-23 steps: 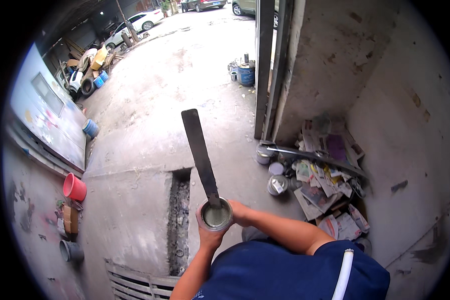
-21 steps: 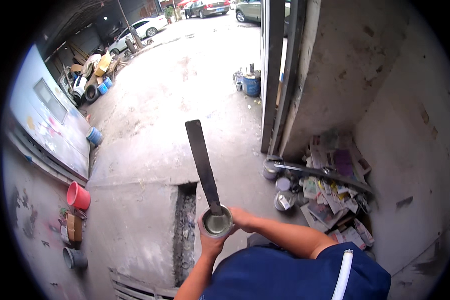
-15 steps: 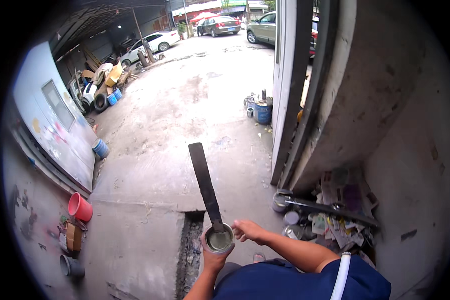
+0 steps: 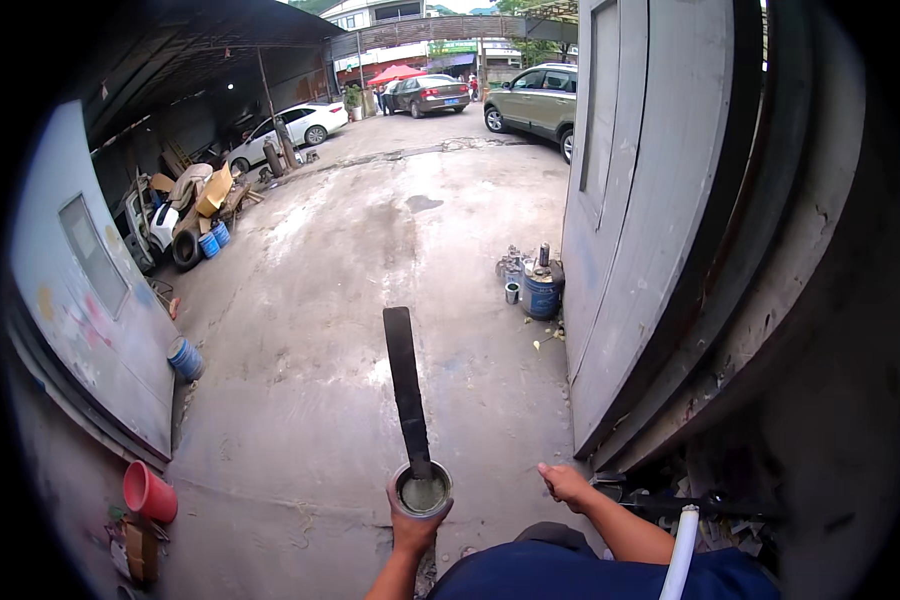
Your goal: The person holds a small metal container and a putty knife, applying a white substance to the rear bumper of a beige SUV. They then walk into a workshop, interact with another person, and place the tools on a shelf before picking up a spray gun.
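Observation:
My left hand (image 4: 413, 527) is wrapped around a round metal can (image 4: 448, 481), low in the middle of the view. Inside the can is a greyish-green content with a wet look. A long, flat, dark strip (image 4: 405, 385) stands in it, its lower end in the can and its upper end reaching far above the rim. To the right and apart from the can is my right hand (image 4: 567, 486), its fingers curled in. Nothing shows in it.
A red bucket (image 4: 150, 493) and a cardboard box (image 4: 140, 552) stand at the left wall. Blue drums (image 4: 541, 297) stand by the right door panel (image 4: 635, 230). Dark clutter (image 4: 710, 505) lies beyond my right arm. Parked cars (image 4: 535, 103) are outside.
My right hand has moved right, away from the can, and its fingers have curled in. The left hand still holds the can with the strip. The view has tilted up toward the yard.

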Motion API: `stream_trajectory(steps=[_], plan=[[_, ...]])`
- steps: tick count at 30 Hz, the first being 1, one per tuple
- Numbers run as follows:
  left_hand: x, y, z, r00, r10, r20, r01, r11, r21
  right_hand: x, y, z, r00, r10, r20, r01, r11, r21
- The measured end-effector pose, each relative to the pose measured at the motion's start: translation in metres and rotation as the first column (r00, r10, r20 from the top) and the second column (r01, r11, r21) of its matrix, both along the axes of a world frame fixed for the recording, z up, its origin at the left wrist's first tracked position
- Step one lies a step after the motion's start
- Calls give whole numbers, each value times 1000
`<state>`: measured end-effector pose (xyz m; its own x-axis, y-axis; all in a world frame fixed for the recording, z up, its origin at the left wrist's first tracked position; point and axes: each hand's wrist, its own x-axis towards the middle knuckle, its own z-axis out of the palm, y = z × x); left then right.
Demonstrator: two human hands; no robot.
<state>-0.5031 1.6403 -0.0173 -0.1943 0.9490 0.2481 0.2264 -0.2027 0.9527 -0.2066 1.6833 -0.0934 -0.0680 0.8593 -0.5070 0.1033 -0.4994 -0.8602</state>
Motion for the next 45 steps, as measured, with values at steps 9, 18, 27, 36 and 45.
stream_trajectory(steps=[9,18,27,36,45], plan=[[-27,203,-10,998,-54,23,54,998,13,-7,164,-35,921,-302,-248,280,953,-118],[-18,396,-5,998,-55,23,56,998,-21,-17,400,-14,980,-177,-90,190,966,174],[-29,585,-23,994,-102,-37,101,994,-40,-40,624,36,986,-32,-164,80,953,293],[-70,827,-85,961,-274,-40,273,962,-23,-80,828,-20,982,-103,-157,160,897,412],[-55,1075,-118,940,-336,-52,333,941,-53,-45,1056,-34,964,-213,-162,262,871,415]])
